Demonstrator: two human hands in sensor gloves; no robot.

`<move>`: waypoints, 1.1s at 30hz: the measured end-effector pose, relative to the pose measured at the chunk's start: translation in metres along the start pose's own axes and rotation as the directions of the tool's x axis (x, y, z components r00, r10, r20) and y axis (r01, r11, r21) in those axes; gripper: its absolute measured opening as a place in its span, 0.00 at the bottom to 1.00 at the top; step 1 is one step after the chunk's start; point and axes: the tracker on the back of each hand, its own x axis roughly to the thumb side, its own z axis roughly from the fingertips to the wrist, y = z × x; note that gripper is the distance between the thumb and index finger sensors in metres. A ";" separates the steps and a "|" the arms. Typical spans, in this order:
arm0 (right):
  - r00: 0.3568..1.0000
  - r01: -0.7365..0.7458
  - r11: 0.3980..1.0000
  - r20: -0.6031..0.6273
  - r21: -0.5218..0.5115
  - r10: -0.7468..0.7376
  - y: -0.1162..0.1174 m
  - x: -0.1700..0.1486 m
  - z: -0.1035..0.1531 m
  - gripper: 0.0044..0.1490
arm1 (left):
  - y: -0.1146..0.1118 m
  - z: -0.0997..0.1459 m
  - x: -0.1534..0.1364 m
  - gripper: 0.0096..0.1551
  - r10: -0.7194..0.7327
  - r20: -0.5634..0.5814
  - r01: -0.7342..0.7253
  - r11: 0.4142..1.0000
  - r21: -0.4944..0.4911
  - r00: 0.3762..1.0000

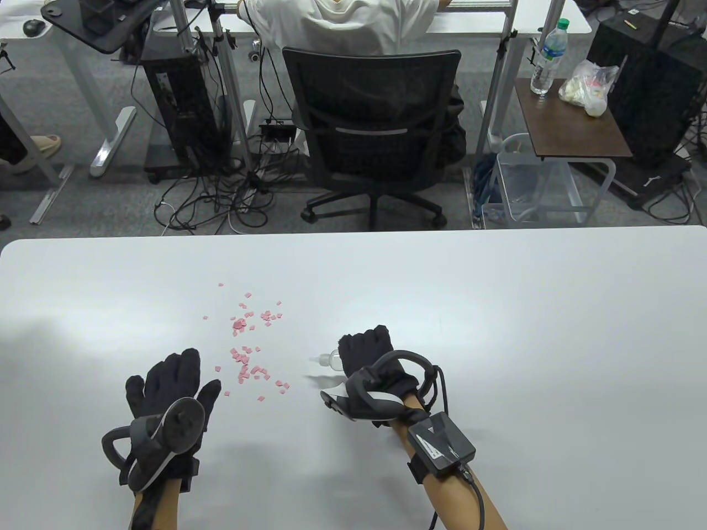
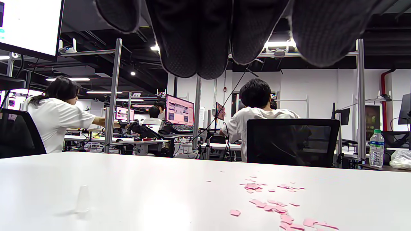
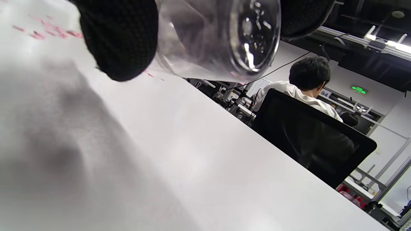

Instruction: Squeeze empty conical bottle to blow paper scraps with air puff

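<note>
Bottle (image 1: 330, 360) in right hand (image 1: 369, 353) shows no label.

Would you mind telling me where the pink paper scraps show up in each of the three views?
Table view: paper scraps lie left of centre on the white table, between the two hands.
Left wrist view: scattered at lower right.
Right wrist view: a blurred few at the top left corner.
Shared landmark: the black office chair beyond the table's far edge.
</note>
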 end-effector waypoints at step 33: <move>0.998 -0.017 1.000 -0.056 -0.023 0.015 -0.009 0.005 -0.019 0.47 | -0.001 -0.001 -0.001 0.42 0.000 -0.004 0.000 1.000 -0.006 1.000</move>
